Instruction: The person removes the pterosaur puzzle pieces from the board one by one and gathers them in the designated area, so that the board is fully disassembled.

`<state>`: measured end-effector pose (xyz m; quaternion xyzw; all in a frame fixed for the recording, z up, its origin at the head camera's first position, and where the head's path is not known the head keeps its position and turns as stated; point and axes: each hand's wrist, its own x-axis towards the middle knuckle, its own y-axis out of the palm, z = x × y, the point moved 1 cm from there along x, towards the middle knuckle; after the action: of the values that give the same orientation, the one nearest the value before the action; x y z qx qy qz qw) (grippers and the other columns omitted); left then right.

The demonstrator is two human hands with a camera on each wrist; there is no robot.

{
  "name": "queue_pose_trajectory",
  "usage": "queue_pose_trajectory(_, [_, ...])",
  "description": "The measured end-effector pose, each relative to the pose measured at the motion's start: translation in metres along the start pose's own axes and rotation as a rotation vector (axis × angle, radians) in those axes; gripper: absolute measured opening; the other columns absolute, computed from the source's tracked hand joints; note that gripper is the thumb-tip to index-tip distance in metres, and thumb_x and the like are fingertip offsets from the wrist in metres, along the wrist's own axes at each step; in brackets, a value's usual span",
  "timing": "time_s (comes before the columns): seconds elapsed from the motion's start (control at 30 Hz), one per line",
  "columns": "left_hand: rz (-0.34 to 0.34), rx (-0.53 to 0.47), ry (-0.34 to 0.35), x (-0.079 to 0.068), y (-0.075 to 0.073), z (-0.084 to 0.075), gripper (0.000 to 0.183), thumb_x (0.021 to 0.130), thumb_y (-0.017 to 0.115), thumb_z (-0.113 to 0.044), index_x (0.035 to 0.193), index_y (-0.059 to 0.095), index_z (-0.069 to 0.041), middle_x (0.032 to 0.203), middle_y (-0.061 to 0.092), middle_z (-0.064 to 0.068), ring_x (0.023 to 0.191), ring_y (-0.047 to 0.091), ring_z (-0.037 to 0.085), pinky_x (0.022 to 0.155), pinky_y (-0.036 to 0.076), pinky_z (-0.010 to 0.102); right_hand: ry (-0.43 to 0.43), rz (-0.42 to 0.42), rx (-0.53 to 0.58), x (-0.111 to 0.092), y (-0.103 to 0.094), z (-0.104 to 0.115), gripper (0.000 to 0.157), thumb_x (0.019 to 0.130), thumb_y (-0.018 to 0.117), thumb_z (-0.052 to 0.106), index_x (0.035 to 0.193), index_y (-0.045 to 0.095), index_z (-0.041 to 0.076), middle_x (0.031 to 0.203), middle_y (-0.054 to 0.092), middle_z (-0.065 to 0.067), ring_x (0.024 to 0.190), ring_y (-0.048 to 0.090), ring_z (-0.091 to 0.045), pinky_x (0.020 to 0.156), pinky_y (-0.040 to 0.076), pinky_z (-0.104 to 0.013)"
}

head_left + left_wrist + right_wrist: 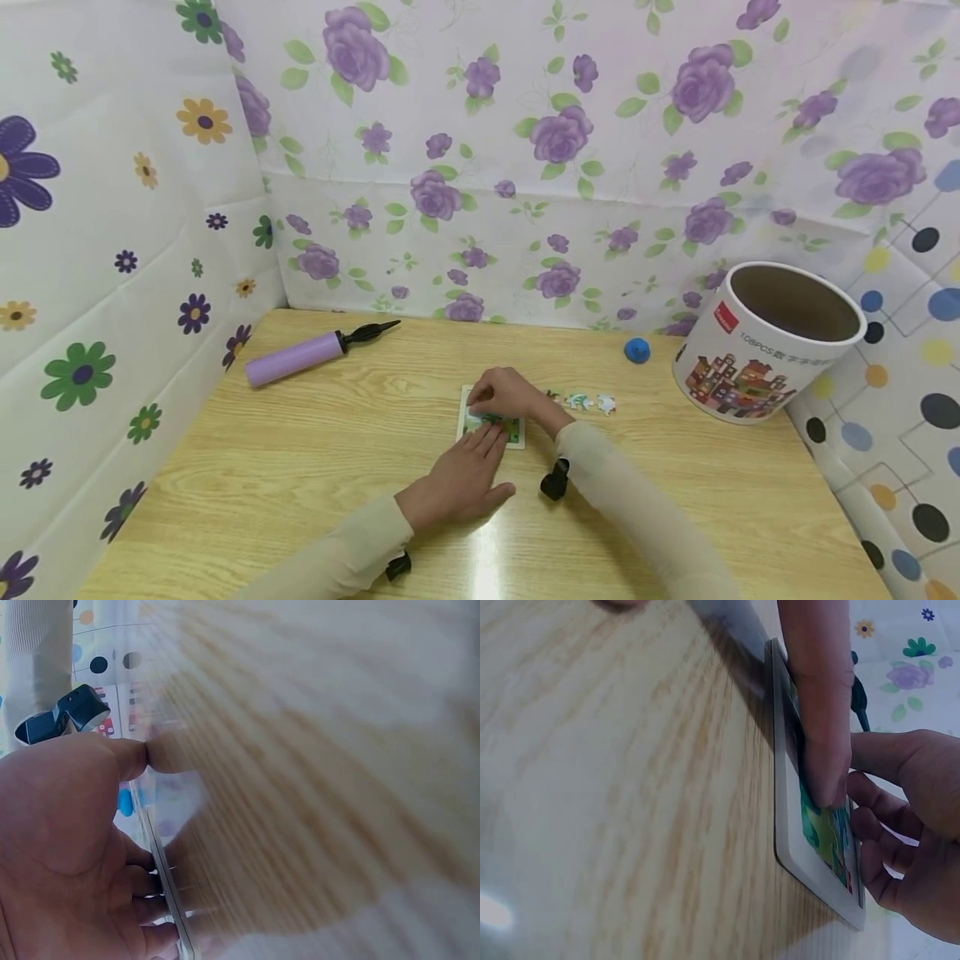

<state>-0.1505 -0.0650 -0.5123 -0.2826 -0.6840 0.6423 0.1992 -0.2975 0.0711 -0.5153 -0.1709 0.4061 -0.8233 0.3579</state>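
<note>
A small jigsaw puzzle in a pale frame (pixel 463 417) lies flat on the wooden table, its picture mostly green. My left hand (pixel 467 479) rests on its near part with straight fingers pressing the picture; the thumb is spread to the side. Over the far part, my right hand (pixel 506 396) bends down with curled fingers at the puzzle. In the right wrist view those curled fingers (pixel 870 817) meet the picture beside a left finger (pixel 821 712); whether they pinch a piece is hidden. Several loose puzzle pieces (pixel 580 402) lie just right of the frame.
A purple hand pump (pixel 296 358) with a black nozzle lies at the back left. A small blue object (pixel 637 350) sits at the back right, near a large white printed bucket (pixel 750 358). Floral cloth (pixel 495 250) hangs behind the table.
</note>
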Motion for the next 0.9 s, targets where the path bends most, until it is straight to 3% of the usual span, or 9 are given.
queue_pose_trajectory(0.4, [0.028, -0.011, -0.001, 0.0017, 0.0011, 0.0008, 0.078, 0.107, 0.042, -0.053, 0.158, 0.029, 0.005, 0.166, 0.026, 0.021, 0.154, 0.024, 0.033, 0.122, 0.029, 0.044, 0.026, -0.001, 0.06, -0.0006, 0.0031, -0.0031, 0.004, 0.096, 0.074, 0.022, 0.098, 0.077, 0.021, 0.086, 0.07, 0.012, 0.076, 0.064, -0.006, 0.072, 0.054, -0.027])
queue_pose_trajectory(0.9, [0.025, -0.017, -0.009, 0.0007, -0.0011, -0.0006, 0.078, 0.107, 0.043, -0.052, 0.158, 0.03, 0.005, 0.166, 0.025, 0.021, 0.154, 0.024, 0.033, 0.122, 0.029, 0.044, 0.014, -0.014, 0.079, -0.0022, -0.0024, 0.0015, 0.006, 0.098, 0.071, 0.018, 0.1, 0.076, 0.02, 0.093, 0.072, 0.01, 0.086, 0.068, -0.005, 0.081, 0.057, -0.027])
